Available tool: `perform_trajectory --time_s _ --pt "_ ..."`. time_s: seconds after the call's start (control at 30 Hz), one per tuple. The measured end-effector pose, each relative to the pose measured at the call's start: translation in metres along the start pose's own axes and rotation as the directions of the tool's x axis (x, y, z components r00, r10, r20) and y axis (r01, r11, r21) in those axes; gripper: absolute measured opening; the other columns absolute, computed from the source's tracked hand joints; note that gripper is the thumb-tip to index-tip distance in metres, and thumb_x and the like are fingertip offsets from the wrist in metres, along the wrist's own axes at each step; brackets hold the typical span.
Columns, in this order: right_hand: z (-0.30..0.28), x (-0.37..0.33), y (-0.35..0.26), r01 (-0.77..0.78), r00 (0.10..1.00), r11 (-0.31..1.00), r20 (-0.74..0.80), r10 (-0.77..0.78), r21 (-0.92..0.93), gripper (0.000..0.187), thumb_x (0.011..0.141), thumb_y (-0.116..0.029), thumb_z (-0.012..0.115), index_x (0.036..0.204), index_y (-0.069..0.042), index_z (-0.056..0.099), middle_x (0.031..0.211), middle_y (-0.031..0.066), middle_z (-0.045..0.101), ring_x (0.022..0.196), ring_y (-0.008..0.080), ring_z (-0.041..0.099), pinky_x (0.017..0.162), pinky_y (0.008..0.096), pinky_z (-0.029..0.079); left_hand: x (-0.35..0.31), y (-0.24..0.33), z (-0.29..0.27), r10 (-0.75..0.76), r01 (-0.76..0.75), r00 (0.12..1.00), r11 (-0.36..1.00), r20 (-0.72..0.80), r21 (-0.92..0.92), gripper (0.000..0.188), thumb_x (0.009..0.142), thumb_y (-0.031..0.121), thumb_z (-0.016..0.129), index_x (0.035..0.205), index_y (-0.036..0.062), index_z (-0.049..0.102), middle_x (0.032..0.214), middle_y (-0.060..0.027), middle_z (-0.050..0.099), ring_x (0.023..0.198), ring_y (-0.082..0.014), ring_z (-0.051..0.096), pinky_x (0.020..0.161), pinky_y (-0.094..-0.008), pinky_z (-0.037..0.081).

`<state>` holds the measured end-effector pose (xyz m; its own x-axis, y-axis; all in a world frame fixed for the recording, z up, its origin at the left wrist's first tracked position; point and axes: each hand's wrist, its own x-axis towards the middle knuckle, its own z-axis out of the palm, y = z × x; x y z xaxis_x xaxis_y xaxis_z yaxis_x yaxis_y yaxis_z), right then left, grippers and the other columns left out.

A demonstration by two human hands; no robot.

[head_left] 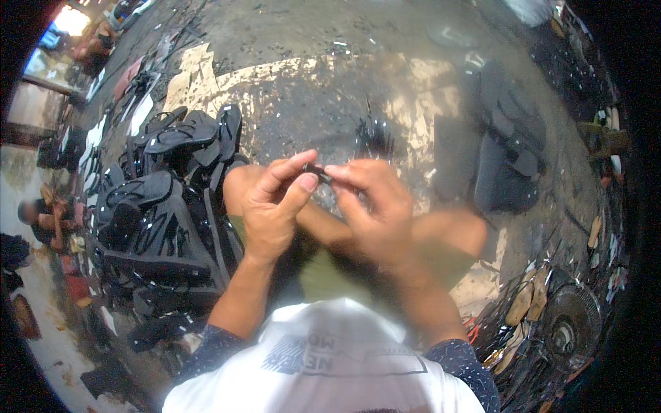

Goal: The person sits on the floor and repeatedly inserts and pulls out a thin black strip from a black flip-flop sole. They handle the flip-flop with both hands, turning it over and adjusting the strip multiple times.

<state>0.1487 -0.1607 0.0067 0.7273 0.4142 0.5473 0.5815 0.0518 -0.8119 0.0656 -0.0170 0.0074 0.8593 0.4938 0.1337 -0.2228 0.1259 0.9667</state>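
Note:
A small dark strip (317, 173) spans the gap between my two hands, above my crossed legs. The thumb and fingers of my left hand (270, 206) pinch one end of it. My right hand (377, 206) grips the other end between thumb and fingertips; its lower fingers are curled and blurred. The strip is too small to name its kind. Just beyond my hands, a bunch of thin black strips (374, 140) lies on the floor. Beside my left arm is a heap of black flip-flops (180, 135).
Black sole-shaped pieces (506, 172) lie to the right on the floor. Tan foot-shaped forms (529, 299) and a round dark fan (568, 330) are at lower right. Worn tan sheeting (275, 71) covers part of the floor. Another person (51, 219) sits at far left.

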Motion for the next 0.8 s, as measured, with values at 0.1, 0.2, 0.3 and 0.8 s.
perform_trajectory --time_s 0.1,0.2,0.3,0.8 --pt "0.003 -0.001 -0.001 0.054 0.999 0.998 0.012 -0.053 -0.027 0.032 0.080 0.004 0.076 0.111 -0.005 0.073 0.096 0.0125 0.068 0.086 0.0249 0.069 0.073 0.0329 0.057 -0.004 0.001 0.001 0.007 -0.007 1.000 0.999 0.011 -0.033 0.029 0.095 0.000 0.070 0.124 -0.0014 0.069 0.113 -0.0067 0.069 0.106 -0.0141 0.065 0.096 -0.0272 0.052" --pt "0.003 -0.003 -0.006 0.004 0.999 1.000 0.043 -0.004 0.015 0.028 0.082 0.002 0.077 0.109 -0.005 0.073 0.097 0.0124 0.069 0.086 0.0236 0.069 0.074 0.0322 0.057 -0.007 0.001 -0.001 -0.004 0.004 1.000 0.998 0.003 -0.056 0.027 0.095 -0.001 0.070 0.122 -0.0011 0.070 0.114 -0.0069 0.069 0.107 -0.0143 0.065 0.096 -0.0273 0.052" --pt "0.008 -0.011 0.001 -0.147 0.989 0.973 0.061 0.138 0.177 0.023 0.084 0.001 0.076 0.106 -0.003 0.072 0.099 0.0127 0.070 0.086 0.0204 0.070 0.075 0.0308 0.057 -0.010 -0.006 0.002 -0.050 0.048 0.998 0.998 -0.036 -0.049 0.026 0.094 0.006 0.072 0.120 0.0007 0.071 0.111 -0.0046 0.070 0.093 -0.0106 0.065 0.083 -0.0234 0.051" --pt "-0.088 0.002 -0.070 -0.382 0.792 0.280 0.468 -0.392 0.881 0.017 0.093 0.002 0.068 0.107 0.012 0.069 0.105 0.0268 0.070 0.075 0.0246 0.069 0.060 0.0310 0.054 -0.050 0.000 -0.082 -0.267 0.199 0.963 0.593 -0.043 0.780 0.062 0.081 0.012 0.081 0.137 0.0055 0.055 0.131 -0.0149 0.061 0.120 -0.0272 0.060 0.106 -0.0396 0.046"
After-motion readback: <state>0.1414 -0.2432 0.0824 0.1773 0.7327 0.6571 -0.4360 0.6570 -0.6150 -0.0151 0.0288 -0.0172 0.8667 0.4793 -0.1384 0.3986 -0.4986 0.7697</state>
